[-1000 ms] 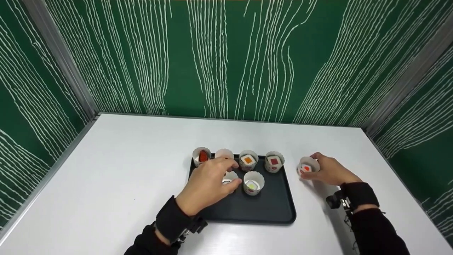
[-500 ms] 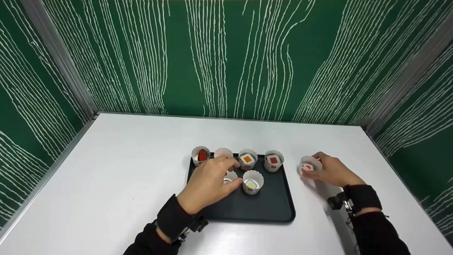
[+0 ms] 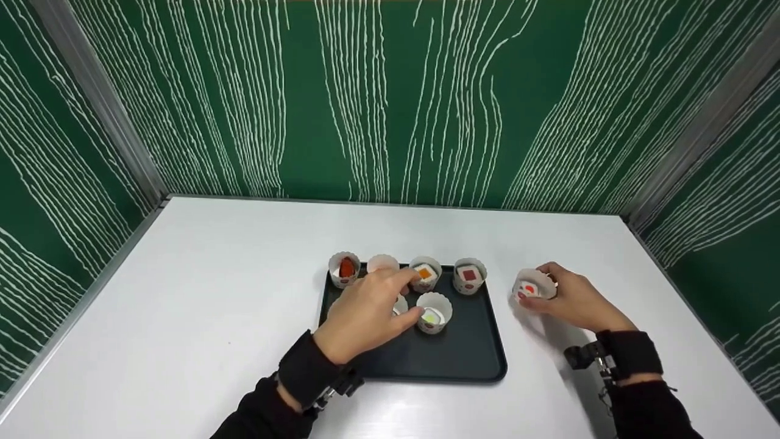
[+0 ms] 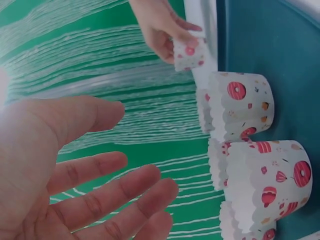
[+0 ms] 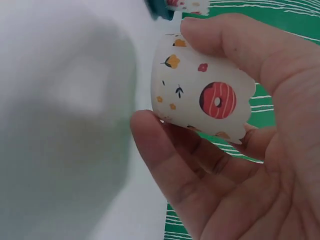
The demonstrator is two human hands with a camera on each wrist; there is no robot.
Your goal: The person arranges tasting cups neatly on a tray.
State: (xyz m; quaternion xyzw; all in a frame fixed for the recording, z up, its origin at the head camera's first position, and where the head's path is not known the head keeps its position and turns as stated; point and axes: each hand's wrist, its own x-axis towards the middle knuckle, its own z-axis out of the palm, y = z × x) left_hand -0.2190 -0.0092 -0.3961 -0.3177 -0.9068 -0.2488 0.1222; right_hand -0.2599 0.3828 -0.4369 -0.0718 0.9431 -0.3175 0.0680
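Over the dark tray (image 3: 451, 360), my left hand (image 3: 367, 316) hovers with relaxed, parted fingers and holds nothing; the left wrist view shows its palm apart from the cups. Its thumb tip appears near a paper baking cup (image 3: 435, 302) with a white and yellow-green piece inside. To the right of the tray, my right hand (image 3: 576, 300) pinches another baking cup (image 5: 205, 90), printed with a pink doughnut, between thumb and fingers. A white piece with a red mark (image 3: 529, 289) sits in it. Whether this cup touches the table I cannot tell.
Along the tray's far edge stand cups with a dark red piece (image 3: 347, 267), an orange-marked white piece (image 3: 425, 272) and a red-marked one (image 3: 469, 274). My left hand partly hides other cups (image 3: 382, 262). Green panels (image 3: 426, 110) enclose the white table (image 3: 244, 256).
My left hand has shifted slightly to the right over the tray, its thumb nearer the front-row cup. My right hand keeps its hold on the baking cup, with hardly any movement.
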